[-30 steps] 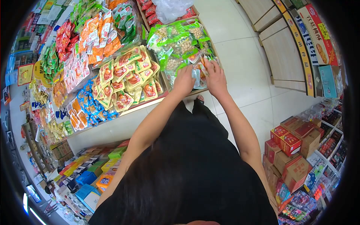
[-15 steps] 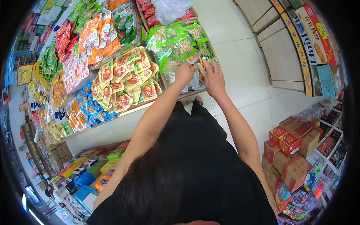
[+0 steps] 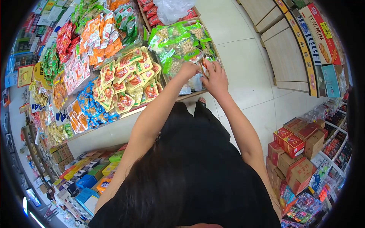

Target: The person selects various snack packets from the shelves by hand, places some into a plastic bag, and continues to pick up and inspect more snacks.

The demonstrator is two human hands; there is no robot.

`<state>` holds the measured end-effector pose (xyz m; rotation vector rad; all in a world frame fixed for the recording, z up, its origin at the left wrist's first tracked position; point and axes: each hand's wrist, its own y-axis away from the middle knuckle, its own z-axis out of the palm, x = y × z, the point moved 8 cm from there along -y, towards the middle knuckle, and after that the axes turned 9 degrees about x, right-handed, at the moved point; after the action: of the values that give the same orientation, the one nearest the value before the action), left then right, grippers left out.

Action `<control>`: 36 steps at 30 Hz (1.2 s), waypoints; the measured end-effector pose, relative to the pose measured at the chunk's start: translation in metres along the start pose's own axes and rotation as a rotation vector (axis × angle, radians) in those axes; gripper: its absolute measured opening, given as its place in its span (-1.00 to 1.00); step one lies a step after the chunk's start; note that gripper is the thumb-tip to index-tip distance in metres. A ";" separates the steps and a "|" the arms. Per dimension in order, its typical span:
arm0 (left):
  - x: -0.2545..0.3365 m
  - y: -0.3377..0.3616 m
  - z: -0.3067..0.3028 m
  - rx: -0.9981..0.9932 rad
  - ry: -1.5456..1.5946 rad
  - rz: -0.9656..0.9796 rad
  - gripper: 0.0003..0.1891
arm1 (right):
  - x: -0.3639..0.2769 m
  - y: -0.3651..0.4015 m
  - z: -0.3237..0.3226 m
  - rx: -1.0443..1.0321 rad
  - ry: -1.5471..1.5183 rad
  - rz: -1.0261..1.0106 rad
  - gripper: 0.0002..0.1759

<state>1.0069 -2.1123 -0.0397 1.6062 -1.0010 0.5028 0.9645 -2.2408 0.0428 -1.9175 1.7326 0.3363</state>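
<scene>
Both hands are at the near right corner of a display bin (image 3: 195, 93). My left hand (image 3: 188, 72) is closed, its fingertips bent against the small packets; what they pinch, if anything, is hidden. My right hand (image 3: 216, 80) has its fingers wrapped over a few small orange-and-white snack packets (image 3: 205, 65) standing in the corner. Just beyond my hands lie clear bags of nuts with green edges (image 3: 187, 47). Below the left hand is some clear plastic wrapping (image 3: 195, 83).
Left of the bin, vacuum-packed snacks (image 3: 133, 81) and orange packets (image 3: 100, 36) are heaped. A white plastic bag (image 3: 173, 11) lies at the far end. Across the tiled aisle (image 3: 243, 68) stands a shelf unit (image 3: 287, 57). Stacked cartons (image 3: 294, 148) are at right.
My left hand has shifted slightly, and the small colourful packet seen between both hands no longer shows there. My right hand stays over the packets in the corner with its fingers slightly moved.
</scene>
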 end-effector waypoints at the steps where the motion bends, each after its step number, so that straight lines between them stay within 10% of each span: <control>1: 0.001 0.000 0.000 -0.010 0.009 0.017 -0.74 | 0.002 0.000 0.004 0.000 -0.001 0.000 -0.26; 8: 0.020 0.021 -0.008 0.128 -0.338 0.578 -0.71 | 0.011 -0.009 0.005 0.104 -0.031 -0.001 -0.38; 29: 0.032 0.051 -0.002 0.035 -0.487 0.764 -0.67 | 0.011 -0.011 0.016 0.029 0.099 0.045 -0.32; 36: 0.020 0.044 0.001 0.062 -0.830 0.518 -0.74 | 0.017 -0.012 0.019 0.050 0.069 0.017 -0.34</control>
<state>0.9818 -2.1207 0.0002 1.6242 -2.0688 0.1854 0.9815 -2.2443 0.0207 -1.9001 1.7854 0.2336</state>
